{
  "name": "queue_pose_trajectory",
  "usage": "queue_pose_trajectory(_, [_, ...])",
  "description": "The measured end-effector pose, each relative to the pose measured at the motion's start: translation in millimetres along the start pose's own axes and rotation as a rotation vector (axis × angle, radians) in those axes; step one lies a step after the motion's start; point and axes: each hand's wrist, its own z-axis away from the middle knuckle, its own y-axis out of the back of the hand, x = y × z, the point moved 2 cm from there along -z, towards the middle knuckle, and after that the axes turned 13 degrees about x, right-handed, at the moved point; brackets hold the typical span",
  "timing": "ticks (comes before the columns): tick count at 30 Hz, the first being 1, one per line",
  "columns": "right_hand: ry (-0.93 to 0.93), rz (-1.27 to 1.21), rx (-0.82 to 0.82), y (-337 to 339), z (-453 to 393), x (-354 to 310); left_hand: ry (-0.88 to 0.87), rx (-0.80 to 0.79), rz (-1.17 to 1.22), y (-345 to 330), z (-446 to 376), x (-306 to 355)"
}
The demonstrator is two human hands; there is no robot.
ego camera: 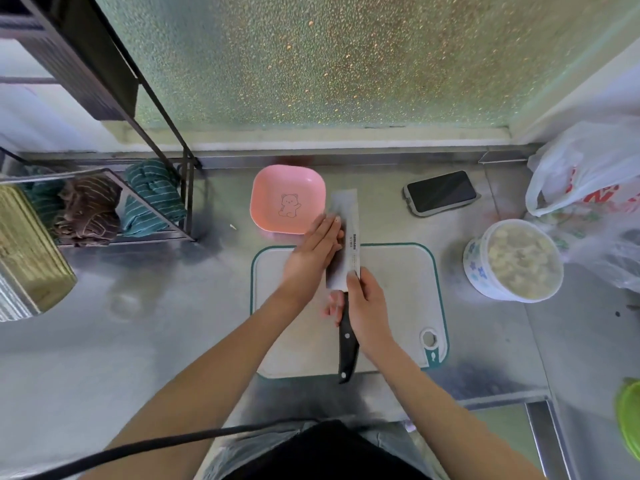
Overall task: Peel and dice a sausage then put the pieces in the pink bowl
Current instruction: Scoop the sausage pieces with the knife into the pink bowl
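The pink square bowl (288,199) with a bear drawing sits behind the white cutting board (391,271), and nothing shows inside it. My right hand (369,306) grips the black handle of a cleaver (346,244). Its blade points away from me, with the tip over the bowl's right edge. My left hand (313,258) lies flat against the blade's left face with the fingers together. A small pale sausage bit (336,220) shows at the fingertips. Whatever else sits between palm and blade is hidden. No pieces lie on the bare board.
A black phone (441,192) lies behind the board on the right. A white tub of pale food (516,261) and plastic bags (588,168) stand further right. A wire rack with striped cloths (104,206) fills the left. The steel counter's front edge is near my body.
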Motion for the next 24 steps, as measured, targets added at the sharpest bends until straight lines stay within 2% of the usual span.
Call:
queue_pose_trajectory(2, [-0.019, 0.019, -0.014, -19, -19, -15, 0.105, -0.004, -0.038, 12, -27, -16])
queue_pose_trajectory(8, [0.031, 0.104, -0.054, -58, -60, -34, 0.086, -0.010, -0.201, 25, -68, -52])
queue_pose_trajectory(13, [-0.007, 0.107, -0.053, -67, -74, -24, 0.184, -0.019, -0.247, 26, -74, -58])
queue_pose_trajectory(17, [0.012, 0.131, -0.031, -66, -77, -22, 0.184, -0.087, -0.243, 27, -74, -67])
queue_pose_trajectory(19, [0.041, 0.164, -0.015, -64, -79, -22, 0.223, -0.063, -0.247, 33, -72, -69])
queue_pose_trajectory(22, [0.079, 0.226, 0.012, -63, -80, -24, 0.164, 0.023, -0.259, 37, -68, -59])
queue_pose_trajectory(24, [0.082, 0.237, 0.006, -63, -79, -24, 0.033, -0.054, -0.309, 33, -65, -53])
